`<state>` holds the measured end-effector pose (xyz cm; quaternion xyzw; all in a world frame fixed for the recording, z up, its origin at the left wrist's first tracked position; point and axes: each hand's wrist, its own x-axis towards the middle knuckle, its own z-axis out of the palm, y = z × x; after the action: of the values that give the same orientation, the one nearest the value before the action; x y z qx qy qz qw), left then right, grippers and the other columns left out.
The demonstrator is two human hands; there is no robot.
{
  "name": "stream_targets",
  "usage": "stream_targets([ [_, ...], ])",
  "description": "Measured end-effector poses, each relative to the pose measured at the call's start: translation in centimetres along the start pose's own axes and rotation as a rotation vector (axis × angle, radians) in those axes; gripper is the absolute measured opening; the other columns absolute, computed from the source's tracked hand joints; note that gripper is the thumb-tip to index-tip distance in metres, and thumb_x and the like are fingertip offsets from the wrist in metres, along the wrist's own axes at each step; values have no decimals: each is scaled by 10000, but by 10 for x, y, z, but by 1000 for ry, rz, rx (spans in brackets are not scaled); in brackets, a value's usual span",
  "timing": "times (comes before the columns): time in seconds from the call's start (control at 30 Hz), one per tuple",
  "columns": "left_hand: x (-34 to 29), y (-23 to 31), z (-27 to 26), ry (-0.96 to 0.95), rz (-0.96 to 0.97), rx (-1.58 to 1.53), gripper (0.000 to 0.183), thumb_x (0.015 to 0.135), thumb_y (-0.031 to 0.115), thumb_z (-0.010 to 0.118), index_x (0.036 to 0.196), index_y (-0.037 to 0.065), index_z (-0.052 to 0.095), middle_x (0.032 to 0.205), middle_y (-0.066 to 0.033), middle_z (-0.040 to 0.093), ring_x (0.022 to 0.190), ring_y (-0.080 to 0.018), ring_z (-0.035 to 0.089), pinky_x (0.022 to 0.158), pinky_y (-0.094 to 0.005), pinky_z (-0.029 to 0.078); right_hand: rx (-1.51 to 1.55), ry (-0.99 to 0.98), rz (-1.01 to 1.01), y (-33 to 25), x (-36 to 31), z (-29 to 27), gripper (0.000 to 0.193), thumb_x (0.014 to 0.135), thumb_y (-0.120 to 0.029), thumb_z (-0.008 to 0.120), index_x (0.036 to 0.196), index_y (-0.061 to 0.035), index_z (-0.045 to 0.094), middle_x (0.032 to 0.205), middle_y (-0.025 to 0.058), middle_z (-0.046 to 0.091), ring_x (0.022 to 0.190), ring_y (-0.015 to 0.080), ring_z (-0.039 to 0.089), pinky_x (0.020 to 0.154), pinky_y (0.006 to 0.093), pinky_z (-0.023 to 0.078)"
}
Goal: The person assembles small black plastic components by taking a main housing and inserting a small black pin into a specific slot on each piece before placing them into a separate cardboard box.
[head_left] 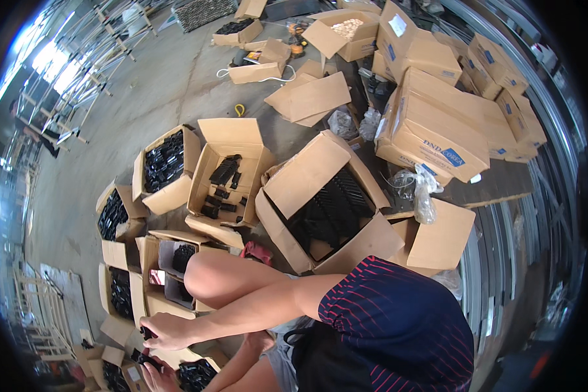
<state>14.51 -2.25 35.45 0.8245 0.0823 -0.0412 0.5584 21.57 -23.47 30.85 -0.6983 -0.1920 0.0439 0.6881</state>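
My right hand (168, 330), at the end of the bare arm crossing the lower picture, is closed round a small black part (147, 333). Just below it, my left hand (159, 377) grips a second black part (141, 358), apparently a plastic bracket. The two parts are close together; whether they touch I cannot tell. Beneath and beside the hands, a carton holds many black parts (197, 375). Near my knee stands an open cardboard box (151, 261) with divided compartments and small black pieces inside.
Several open cartons of black parts surround me, including a large box (307, 175) of stacked black pieces and a box (258, 160) with a few loose ones. Closed cartons (431, 124) are piled at the right beside long metal profiles (496, 261). Metal frames (78, 78) stand far left.
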Motion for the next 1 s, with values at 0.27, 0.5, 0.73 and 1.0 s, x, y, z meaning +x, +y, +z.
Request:
stream_targets([
  [0.27, -1, -2, 24, 107, 181, 303, 426, 1102, 310, 473, 1295, -60, 554, 1063, -141, 615, 912, -186, 563, 776, -348, 489, -261, -90, -312, 35, -19, 15, 473, 962, -368, 647, 1058, 87, 561, 1076, 266, 602, 969, 437, 637, 832, 494, 525],
  [0.5, 44, 16, 41, -53, 136, 181, 419, 1098, 289, 489, 1301, -72, 552, 1092, -135, 624, 921, -181, 576, 783, -338, 493, 76, -29, -109, 16, -22, 9, 387, 964, -252, 642, 1158, 77, 581, 1031, 271, 670, 1000, 431, 659, 889, 474, 516],
  [0.73, 61, 16, 55, -387, 163, 238, 365, 1086, 277, 503, 1286, -8, 610, 1042, -59, 638, 872, -142, 563, 760, -301, 480, 136, 226, -10, 43, -12, 2, 424, 978, -278, 645, 1216, 69, 594, 1121, 280, 661, 1059, 421, 644, 881, 452, 504],
  [1.0, 69, -35, 47, -359, 54, -302, 538, 948, 27, 662, 1443, 0, 456, 1158, -123, 660, 943, -148, 704, 773, -297, 594, 96, 126, 77, 52, -3, 3, 386, 935, -332, 674, 1134, -3, 708, 1026, 195, 734, 926, 313, 717, 804, 390, 547],
])
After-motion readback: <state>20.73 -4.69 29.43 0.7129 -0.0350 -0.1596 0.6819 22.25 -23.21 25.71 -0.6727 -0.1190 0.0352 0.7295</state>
